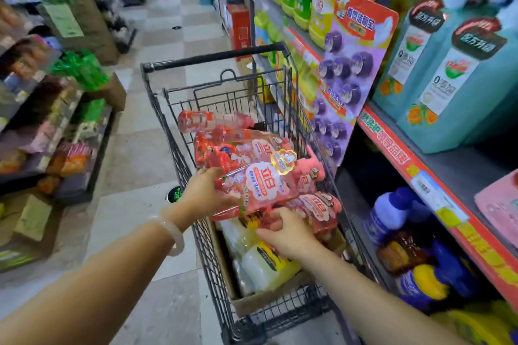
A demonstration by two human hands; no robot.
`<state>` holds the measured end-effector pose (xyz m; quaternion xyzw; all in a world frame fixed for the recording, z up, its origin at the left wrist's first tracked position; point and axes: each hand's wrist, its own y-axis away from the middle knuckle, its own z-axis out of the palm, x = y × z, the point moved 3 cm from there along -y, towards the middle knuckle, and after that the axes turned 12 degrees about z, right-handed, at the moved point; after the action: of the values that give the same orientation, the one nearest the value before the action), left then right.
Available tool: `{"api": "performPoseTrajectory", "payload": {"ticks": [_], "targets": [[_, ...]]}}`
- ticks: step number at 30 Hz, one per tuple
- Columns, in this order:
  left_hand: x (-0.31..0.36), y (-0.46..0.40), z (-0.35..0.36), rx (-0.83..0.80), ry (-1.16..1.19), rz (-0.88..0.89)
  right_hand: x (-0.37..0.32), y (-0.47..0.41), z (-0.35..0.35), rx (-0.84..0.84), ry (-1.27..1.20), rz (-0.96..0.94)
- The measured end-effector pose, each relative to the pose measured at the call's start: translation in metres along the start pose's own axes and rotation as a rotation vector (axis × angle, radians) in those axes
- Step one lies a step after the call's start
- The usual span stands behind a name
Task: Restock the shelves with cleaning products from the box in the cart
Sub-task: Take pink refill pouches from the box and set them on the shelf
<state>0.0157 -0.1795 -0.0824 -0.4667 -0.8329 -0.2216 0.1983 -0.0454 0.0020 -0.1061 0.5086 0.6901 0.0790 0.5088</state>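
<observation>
Down in the cart point(157, 98), both hands met on a pink pack point(255, 185) of bottles. The left hand point(203, 194) gripped the pack's near left end, thumb on top and fingers curled beneath it. The right hand point(286, 231) held the pack's lower edge, its fingers bent round the plastic wrap. The pack lay tilted on top of other pink packs point(224, 137) stacked toward the cart's far end, above a cardboard box point(252, 302) that sat in the cart's near end. Pale yellow bottles point(269, 266) lay inside the box, just beneath the right hand. A pale bracelet point(172, 235) circled the left wrist.

The cart stood on a checkered tile floor point(140, 154) in a store aisle, close beside the shelves point(420, 165) on the right. Those shelves held teal pump bottles point(454, 92), yellow jugs point(322, 8) and blue bottles point(392, 213) lower down. A hanging card of purple discs point(344, 75) dangled beside the cart. Blurred goods filled the left shelves point(36, 126).
</observation>
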Motion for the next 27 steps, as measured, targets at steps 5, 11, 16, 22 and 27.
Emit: {"api": "performPoseTrajectory", "payload": {"ticks": [5, 11, 16, 22, 27], "targets": [[-0.020, -0.022, 0.000, -0.226, 0.255, -0.061, -0.012, -0.025, 0.033, -0.139, -0.350, 0.102], [-0.044, -0.040, 0.000, -0.360, 0.478, -0.126, -0.023, -0.056, 0.069, -0.083, -0.966, 0.359], [-0.053, -0.046, 0.002, -0.362, 0.578, -0.151, -0.026, -0.060, 0.080, -0.099, -1.076, 0.448], [-0.056, -0.039, 0.003, -0.530, 0.641, -0.138, -0.024, -0.046, 0.074, -0.157, -1.100, 0.352], [-0.062, -0.027, 0.002, -0.560, 0.693, -0.127, -0.029, -0.032, 0.066, -0.231, -1.071, 0.282]]}}
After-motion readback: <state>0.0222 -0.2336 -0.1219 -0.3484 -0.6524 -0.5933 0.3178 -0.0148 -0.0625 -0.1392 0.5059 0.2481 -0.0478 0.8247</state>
